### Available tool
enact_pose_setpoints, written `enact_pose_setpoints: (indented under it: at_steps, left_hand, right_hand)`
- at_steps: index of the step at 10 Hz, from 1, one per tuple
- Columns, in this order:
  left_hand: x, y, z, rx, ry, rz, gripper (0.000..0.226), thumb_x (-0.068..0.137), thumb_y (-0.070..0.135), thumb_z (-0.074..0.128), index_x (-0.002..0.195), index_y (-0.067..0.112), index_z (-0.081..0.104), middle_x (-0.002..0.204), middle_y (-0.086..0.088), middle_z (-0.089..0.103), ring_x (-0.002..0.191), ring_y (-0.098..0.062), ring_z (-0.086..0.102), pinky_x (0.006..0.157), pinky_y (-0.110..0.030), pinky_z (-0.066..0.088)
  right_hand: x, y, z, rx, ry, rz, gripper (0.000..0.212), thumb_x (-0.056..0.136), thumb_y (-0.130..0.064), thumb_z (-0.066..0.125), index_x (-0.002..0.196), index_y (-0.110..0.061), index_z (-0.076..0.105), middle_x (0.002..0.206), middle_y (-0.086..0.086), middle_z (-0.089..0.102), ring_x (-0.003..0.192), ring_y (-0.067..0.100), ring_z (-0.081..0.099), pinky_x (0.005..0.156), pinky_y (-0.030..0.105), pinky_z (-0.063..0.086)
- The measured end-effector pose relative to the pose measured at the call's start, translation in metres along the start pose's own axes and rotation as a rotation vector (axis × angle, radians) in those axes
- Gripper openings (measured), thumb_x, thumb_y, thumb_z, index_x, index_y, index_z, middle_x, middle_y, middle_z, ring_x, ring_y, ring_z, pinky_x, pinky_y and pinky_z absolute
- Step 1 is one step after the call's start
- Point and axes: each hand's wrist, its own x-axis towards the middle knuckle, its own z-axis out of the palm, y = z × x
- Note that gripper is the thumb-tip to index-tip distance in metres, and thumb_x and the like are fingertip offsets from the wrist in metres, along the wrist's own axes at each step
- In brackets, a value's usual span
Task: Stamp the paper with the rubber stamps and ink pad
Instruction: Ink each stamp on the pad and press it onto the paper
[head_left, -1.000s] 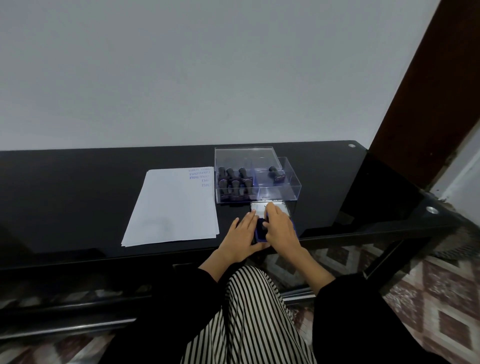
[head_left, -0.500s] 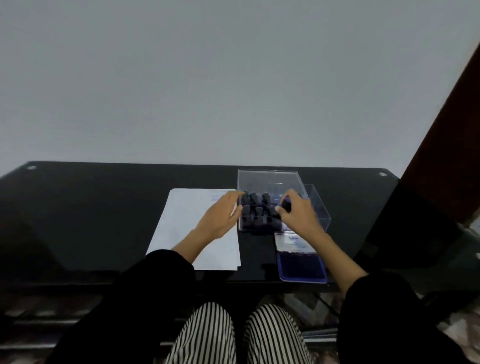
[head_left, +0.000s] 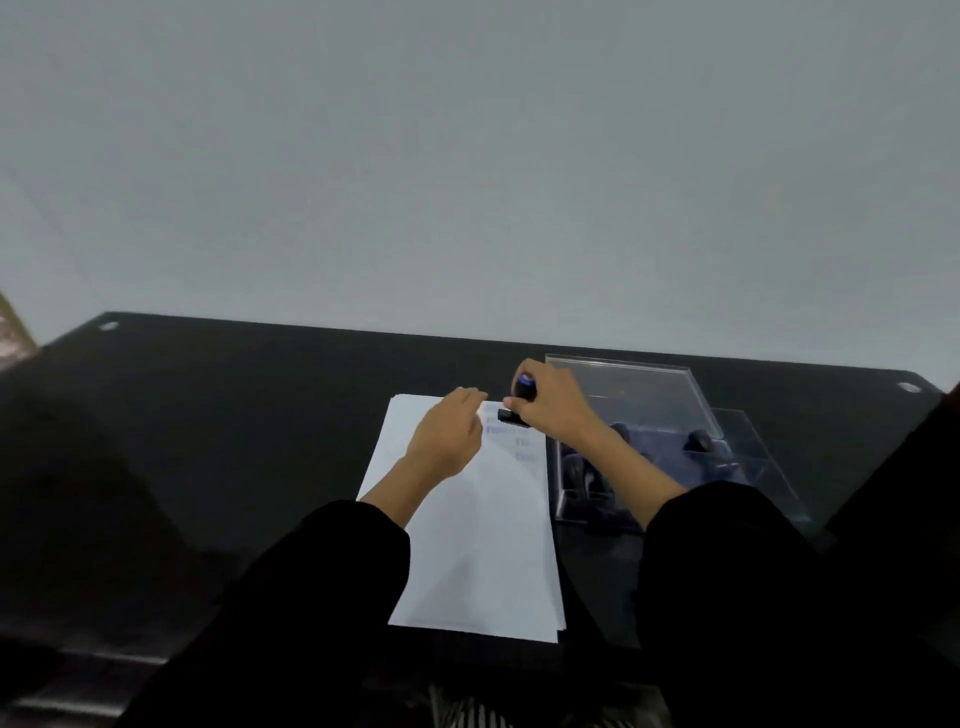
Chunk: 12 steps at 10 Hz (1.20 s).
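A white sheet of paper (head_left: 483, 545) lies on the black table (head_left: 234, 415), with several blue stamp marks near its far right corner. My right hand (head_left: 556, 405) grips a dark rubber stamp (head_left: 519, 397) with a blue cap, its base down on the paper's far right corner. My left hand (head_left: 447, 436) rests on the paper just left of the stamp, fingers relaxed. The ink pad is hidden behind my right sleeve.
A clear plastic box (head_left: 660, 441) holding several dark stamps stands right of the paper, its lid raised behind it. A pale wall rises behind the table. My black sleeves cover the table's near edge.
My right hand has taken a stamp from the box and brought it left onto the paper's far corner. My left hand slid a little further onto the sheet. The camera view has tilted upward.
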Motion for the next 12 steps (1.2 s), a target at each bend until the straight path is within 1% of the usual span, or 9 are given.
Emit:
enact_pose_setpoints:
  at_steps: [1,2,3,5,7,8,9,10,12]
  left_hand:
    - [0.006,-0.012,0.018,0.098,-0.046,-0.013,0.046,0.100,0.012,0.028,0.146,0.008,0.024,0.157,-0.007,0.017,0.146,-0.020,0.011,0.117,-0.033,0.015]
    - [0.007,-0.021,0.033,0.202,-0.068,-0.059,0.047,0.102,0.020,0.025,0.148,0.011,0.019,0.158,-0.005,0.009,0.147,-0.020,0.004,0.118,-0.039,0.010]
    - [0.004,-0.026,0.045,0.223,-0.111,-0.069,0.049,0.102,0.026,0.022,0.149,0.014,0.014,0.159,-0.003,0.006,0.147,-0.019,0.001,0.118,-0.040,0.004]
    - [0.001,-0.033,0.057,0.211,-0.104,-0.066,0.050,0.102,0.030,0.019,0.150,0.015,0.010,0.159,-0.002,0.005,0.147,-0.018,0.000,0.118,-0.040,-0.001]
    - [0.001,-0.034,0.059,0.230,-0.083,-0.066,0.050,0.102,0.030,0.018,0.150,0.016,0.010,0.159,-0.001,0.005,0.147,-0.018,0.000,0.118,-0.040,-0.001]
    - [0.001,-0.034,0.060,0.236,-0.086,-0.065,0.051,0.102,0.031,0.018,0.150,0.017,0.009,0.159,-0.001,0.004,0.147,-0.017,-0.001,0.118,-0.039,-0.001]
    - [0.001,-0.035,0.060,0.242,-0.084,-0.061,0.051,0.102,0.032,0.017,0.150,0.017,0.009,0.159,0.000,0.004,0.147,-0.017,-0.001,0.118,-0.039,-0.001]
    - [0.002,-0.036,0.062,0.250,-0.079,-0.065,0.051,0.103,0.032,0.017,0.150,0.017,0.009,0.159,0.000,0.004,0.147,-0.017,0.000,0.118,-0.039,-0.001]
    - [0.002,-0.035,0.063,0.266,-0.077,-0.068,0.051,0.103,0.033,0.017,0.150,0.017,0.008,0.159,0.000,0.003,0.147,-0.017,-0.001,0.118,-0.038,-0.001]
  right_hand:
    - [0.014,0.010,0.021,-0.046,-0.030,0.017,0.015,0.084,-0.013,0.065,0.093,-0.003,0.058,0.091,0.014,0.066,0.075,0.019,0.052,0.069,0.026,0.041]
    - [0.020,0.020,0.037,-0.070,-0.052,0.040,0.018,0.085,-0.015,0.065,0.097,-0.003,0.058,0.094,0.015,0.066,0.077,0.019,0.052,0.072,0.027,0.044]
    - [0.024,0.026,0.046,-0.086,-0.052,0.037,0.017,0.085,-0.016,0.065,0.095,-0.004,0.058,0.094,0.014,0.066,0.077,0.020,0.054,0.073,0.028,0.045]
    - [0.030,0.027,0.052,-0.152,-0.075,0.021,0.022,0.086,-0.018,0.066,0.101,-0.006,0.057,0.099,0.014,0.066,0.087,0.026,0.061,0.077,0.026,0.044]
    - [0.030,0.028,0.055,-0.183,-0.104,0.023,0.024,0.086,-0.017,0.065,0.105,-0.006,0.056,0.105,0.015,0.065,0.093,0.027,0.061,0.086,0.032,0.049]
    - [0.029,0.028,0.057,-0.200,-0.127,0.024,0.025,0.086,-0.017,0.065,0.107,-0.006,0.055,0.107,0.015,0.064,0.094,0.027,0.061,0.088,0.032,0.049]
    - [0.030,0.029,0.057,-0.211,-0.136,0.034,0.026,0.086,-0.017,0.065,0.108,-0.007,0.054,0.110,0.014,0.063,0.096,0.027,0.060,0.088,0.030,0.048]
    - [0.028,0.026,0.059,-0.247,-0.134,0.025,0.027,0.087,-0.017,0.064,0.110,-0.006,0.053,0.111,0.015,0.063,0.098,0.028,0.060,0.090,0.034,0.049]
    - [0.023,0.022,0.067,-0.359,-0.077,0.013,0.022,0.090,-0.017,0.060,0.107,-0.004,0.053,0.107,0.014,0.063,0.097,0.028,0.060,0.083,0.033,0.047]
